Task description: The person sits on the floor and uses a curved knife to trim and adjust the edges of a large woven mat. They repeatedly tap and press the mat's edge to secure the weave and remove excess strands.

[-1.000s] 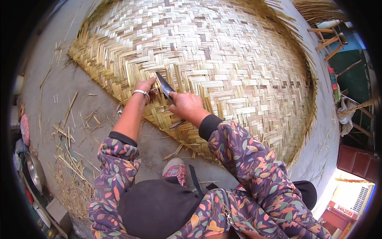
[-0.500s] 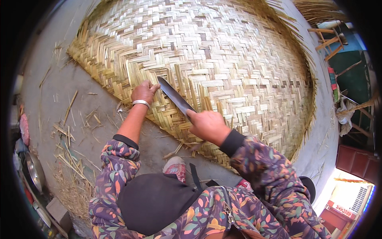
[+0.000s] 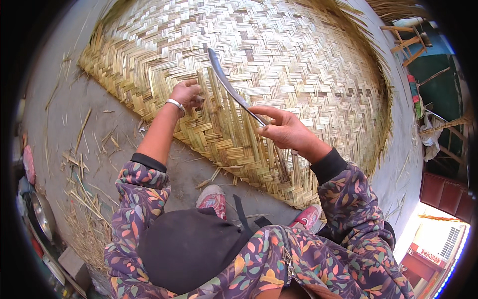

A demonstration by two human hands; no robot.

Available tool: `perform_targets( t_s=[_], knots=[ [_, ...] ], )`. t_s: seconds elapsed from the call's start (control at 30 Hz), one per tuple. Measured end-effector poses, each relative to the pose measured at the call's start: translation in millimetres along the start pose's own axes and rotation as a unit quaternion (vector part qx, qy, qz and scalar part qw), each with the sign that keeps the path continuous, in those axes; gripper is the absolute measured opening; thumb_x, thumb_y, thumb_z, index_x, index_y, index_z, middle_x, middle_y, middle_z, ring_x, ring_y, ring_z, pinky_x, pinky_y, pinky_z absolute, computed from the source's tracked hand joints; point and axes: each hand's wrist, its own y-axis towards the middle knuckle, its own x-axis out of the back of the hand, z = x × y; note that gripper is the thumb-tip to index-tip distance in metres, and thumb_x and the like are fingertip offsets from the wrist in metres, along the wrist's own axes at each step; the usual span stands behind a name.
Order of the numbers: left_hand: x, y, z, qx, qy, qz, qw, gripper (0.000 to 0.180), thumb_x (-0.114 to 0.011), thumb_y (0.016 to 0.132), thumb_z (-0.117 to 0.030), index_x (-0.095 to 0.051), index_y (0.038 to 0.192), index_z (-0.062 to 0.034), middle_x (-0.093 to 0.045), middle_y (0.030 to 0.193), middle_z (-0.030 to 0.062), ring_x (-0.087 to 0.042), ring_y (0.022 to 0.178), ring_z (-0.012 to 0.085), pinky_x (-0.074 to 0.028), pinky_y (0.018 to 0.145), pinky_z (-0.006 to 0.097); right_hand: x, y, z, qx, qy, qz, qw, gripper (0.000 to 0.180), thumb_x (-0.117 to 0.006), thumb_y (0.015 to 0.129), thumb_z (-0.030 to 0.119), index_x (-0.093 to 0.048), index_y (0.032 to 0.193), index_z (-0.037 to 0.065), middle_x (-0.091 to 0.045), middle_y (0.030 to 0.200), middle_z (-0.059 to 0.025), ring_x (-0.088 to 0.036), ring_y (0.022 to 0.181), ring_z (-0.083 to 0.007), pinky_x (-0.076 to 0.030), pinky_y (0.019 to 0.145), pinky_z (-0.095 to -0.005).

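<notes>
A large woven mat [image 3: 279, 60] of pale, flat plant strips lies in front of me, with several strip ends standing up from the weave near its near edge. My right hand [image 3: 291, 132] grips a long, curved knife [image 3: 226, 82] by its handle end. Its blade slants up to the left above the mat, between my two hands. My left hand [image 3: 186, 93] is over the mat left of the blade, beside the upright strips [image 3: 206, 94]. Its fingers are loosely bent and apart, with no strip clearly held.
Cut strips and straw [image 3: 82, 164] litter the grey floor at left. A metal basin [image 3: 44, 214] stands at the far left. Wooden stools [image 3: 406, 42] are at the upper right, and a dark red panel [image 3: 445, 197] is lower right. My shoes [image 3: 211, 199] are by the mat's near edge.
The knife has come up off the strips, its tip swinging farther from me. My right hand has moved right and slightly up. My left hand has lifted slightly away from me.
</notes>
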Motion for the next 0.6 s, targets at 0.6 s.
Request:
perform_targets(
  t_s=[0.6],
  knots=[
    [2.3, -27.1, 43.2, -0.028, 0.047, -0.135, 0.989, 0.023, -0.070, 0.089, -0.020, -0.061, 0.072, -0.0080, -0.061, 0.065, 0.0013, -0.057, 0.048, 0.0107, -0.042, 0.041, 0.026, -29.8, 33.8, -21.2, -0.107, -0.002, 0.095, 0.990, 0.053, -0.062, 0.089, 0.014, -0.051, 0.140, 0.008, -0.051, 0.071, 0.0055, -0.039, 0.050, -0.0021, -0.029, 0.043, -0.0204]
  ],
)
